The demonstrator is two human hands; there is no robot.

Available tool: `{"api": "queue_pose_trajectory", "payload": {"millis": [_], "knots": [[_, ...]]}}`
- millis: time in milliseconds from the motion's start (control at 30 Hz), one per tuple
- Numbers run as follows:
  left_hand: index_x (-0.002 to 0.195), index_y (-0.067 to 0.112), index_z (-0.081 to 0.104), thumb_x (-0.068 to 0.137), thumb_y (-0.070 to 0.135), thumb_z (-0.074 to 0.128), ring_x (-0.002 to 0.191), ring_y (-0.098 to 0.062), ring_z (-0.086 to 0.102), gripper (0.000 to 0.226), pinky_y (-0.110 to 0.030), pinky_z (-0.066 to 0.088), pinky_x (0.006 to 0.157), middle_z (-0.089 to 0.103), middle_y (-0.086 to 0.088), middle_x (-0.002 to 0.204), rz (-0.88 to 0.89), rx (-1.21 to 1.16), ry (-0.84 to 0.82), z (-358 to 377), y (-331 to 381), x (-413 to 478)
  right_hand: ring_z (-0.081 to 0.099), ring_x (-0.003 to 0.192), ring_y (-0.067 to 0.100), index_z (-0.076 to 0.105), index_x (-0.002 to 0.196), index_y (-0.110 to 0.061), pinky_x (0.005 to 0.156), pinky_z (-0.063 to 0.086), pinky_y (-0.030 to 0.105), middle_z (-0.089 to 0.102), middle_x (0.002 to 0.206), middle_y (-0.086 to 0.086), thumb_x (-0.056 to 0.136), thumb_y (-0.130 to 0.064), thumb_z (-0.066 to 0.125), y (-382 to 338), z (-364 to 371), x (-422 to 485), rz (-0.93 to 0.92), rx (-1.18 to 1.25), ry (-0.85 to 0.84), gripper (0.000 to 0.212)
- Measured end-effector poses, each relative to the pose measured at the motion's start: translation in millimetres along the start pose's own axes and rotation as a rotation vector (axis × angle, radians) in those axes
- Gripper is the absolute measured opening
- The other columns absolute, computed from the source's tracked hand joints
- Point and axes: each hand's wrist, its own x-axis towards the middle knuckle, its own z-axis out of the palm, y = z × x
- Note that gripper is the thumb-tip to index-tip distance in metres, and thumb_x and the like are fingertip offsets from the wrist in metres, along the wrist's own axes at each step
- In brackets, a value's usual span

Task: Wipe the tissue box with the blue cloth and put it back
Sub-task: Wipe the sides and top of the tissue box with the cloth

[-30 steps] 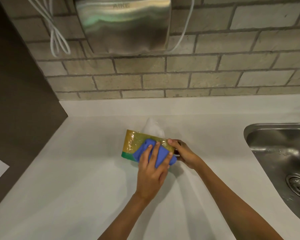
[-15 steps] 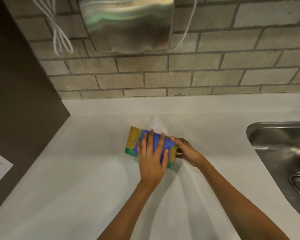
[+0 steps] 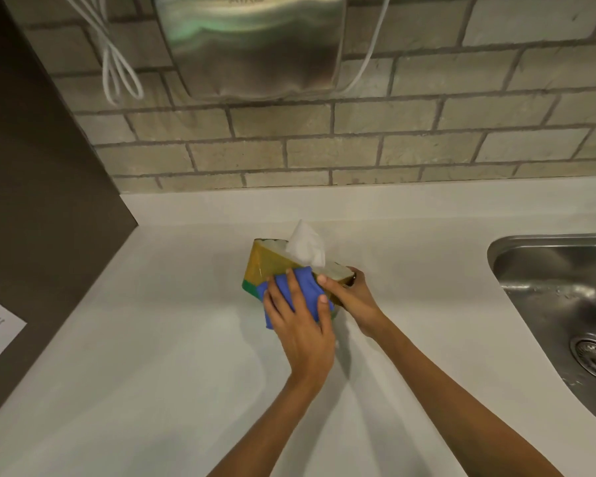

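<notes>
Since half a second ago, the left hand (image 3: 298,321) has slid the folded blue cloth (image 3: 301,290) down off the upper face of the yellow-and-green wrapped tissue box (image 3: 265,268) and onto its near long side, and the box now shows more of its top opening. It stands on the white table (image 3: 152,356) near the middle, well apart from the steel sink (image 3: 558,290) at the right, with a white tissue (image 3: 307,244) sticking up from the opening.

That hand lies flat, fingers spread over the cloth, pressing it against the side panel rather than pinching it; the broad contact probably serves to rub a wide strip at once. Meanwhile the right hand (image 3: 353,297) has its grip closed around the box's right end, thumb on the upper edge, likely to brace the light pack so that it does not skid or tip under the rubbing.

Wiping seems well under way; the far side and left end look untouched, and setting the box back remains.
</notes>
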Motion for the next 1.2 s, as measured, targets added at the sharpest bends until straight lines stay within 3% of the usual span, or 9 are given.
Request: {"api": "queue_pose_trajectory", "payload": {"millis": [100, 167, 267, 400, 567, 733, 967, 1067, 1200], "knots": [[0.147, 0.009, 0.024, 0.087, 0.055, 0.028, 0.143, -0.037, 0.017, 0.076, -0.044, 0.019, 0.116, 0.023, -0.020, 0.154, -0.056, -0.090, -0.031, -10, -6, 2, 0.060, 0.104, 0.013, 0.042, 0.118, -0.008, 0.089, 0.050, 0.029, 0.059, 0.114, 0.002, 0.049, -0.062, 0.073, -8, 3, -7, 0.027, -0.004, 0.013, 0.092], [0.147, 0.008, 0.023, 0.092, 0.044, 0.038, 0.143, -0.035, 0.018, 0.067, -0.044, 0.018, 0.118, 0.025, -0.019, 0.154, -0.145, -0.171, -0.032, -19, -12, 14, 0.054, 0.103, 0.006, 0.037, 0.120, -0.017, 0.091, 0.047, 0.027, 0.053, 0.112, -0.006, 0.059, -0.069, 0.060, -13, 5, -9, 0.049, -0.007, 0.015, 0.084], [0.146, 0.013, 0.027, 0.095, 0.038, 0.041, 0.135, -0.034, 0.036, 0.059, -0.050, 0.030, 0.112, 0.040, -0.017, 0.145, -0.224, -0.341, -0.044, -31, -20, 30, 0.053, 0.098, 0.004, 0.036, 0.120, -0.023, 0.085, 0.046, 0.023, 0.051, 0.103, -0.013, 0.084, -0.055, 0.047, -18, 9, -9, 0.043, -0.022, 0.024, 0.049], [0.142, 0.034, 0.030, 0.088, 0.059, 0.039, 0.122, -0.027, 0.051, 0.060, -0.041, 0.046, 0.099, 0.051, -0.003, 0.134, -0.498, -0.516, -0.158, -47, -24, 45, 0.053, 0.093, -0.001, 0.036, 0.125, -0.019, 0.071, 0.049, 0.011, 0.051, 0.101, -0.012, 0.094, -0.038, 0.040, -13, 17, -20, -0.028, -0.083, 0.040, 0.037], [0.130, 0.017, 0.042, 0.089, 0.051, 0.042, 0.100, -0.027, 0.053, 0.054, -0.041, 0.045, 0.094, 0.055, -0.009, 0.109, -0.728, -0.503, -0.248, -56, -32, 60, 0.052, 0.098, -0.001, 0.038, 0.119, -0.021, 0.070, 0.048, 0.004, 0.049, 0.106, -0.012, 0.097, -0.027, 0.036, -6, 24, -37, -0.076, -0.103, 0.014, 0.023], [0.121, 0.006, 0.048, 0.093, 0.038, 0.046, 0.093, -0.030, 0.055, 0.042, -0.039, 0.046, 0.088, 0.060, -0.018, 0.109, -0.670, -0.358, -0.170, -58, -35, 73, 0.049, 0.104, 0.006, 0.036, 0.128, -0.008, 0.076, 0.046, 0.004, 0.045, 0.119, -0.002, 0.097, -0.016, 0.037, 1, 31, -50, -0.105, -0.084, -0.005, 0.032], [0.108, 0.004, 0.056, 0.087, 0.016, 0.057, 0.092, -0.033, 0.061, 0.023, -0.031, 0.041, 0.070, 0.067, -0.020, 0.106, -0.597, -0.233, -0.072, -53, -47, 86, 0.045, 0.104, 0.003, 0.035, 0.124, -0.011, 0.074, 0.041, -0.003, 0.044, 0.109, -0.008, 0.093, -0.009, 0.046, 18, 44, -65, -0.032, -0.022, -0.069, 0.033], [0.096, 0.007, 0.057, 0.085, 0.015, 0.060, 0.085, -0.029, 0.059, 0.014, -0.030, 0.039, 0.069, 0.068, -0.019, 0.104, -0.567, -0.234, -0.049, -51, -47, 94, 0.046, 0.109, 0.008, 0.032, 0.127, -0.012, 0.084, 0.042, 0.003, 0.042, 0.116, -0.003, 0.092, -0.011, 0.049, 24, 49, -68, -0.026, -0.039, -0.087, 0.039], [0.096, 0.008, 0.056, 0.089, 0.021, 0.055, 0.094, -0.035, 0.061, 0.015, -0.031, 0.042, 0.072, 0.062, -0.015, 0.089, -0.621, -0.338, -0.021, -52, -55, 96, 0.045, 0.121, 0.020, 0.031, 0.121, -0.018, 0.105, 0.040, 0.034, 0.041, 0.119, -0.001, 0.089, -0.011, 0.054, 20, 50, -65, -0.023, -0.044, -0.116, 0.040]]}}
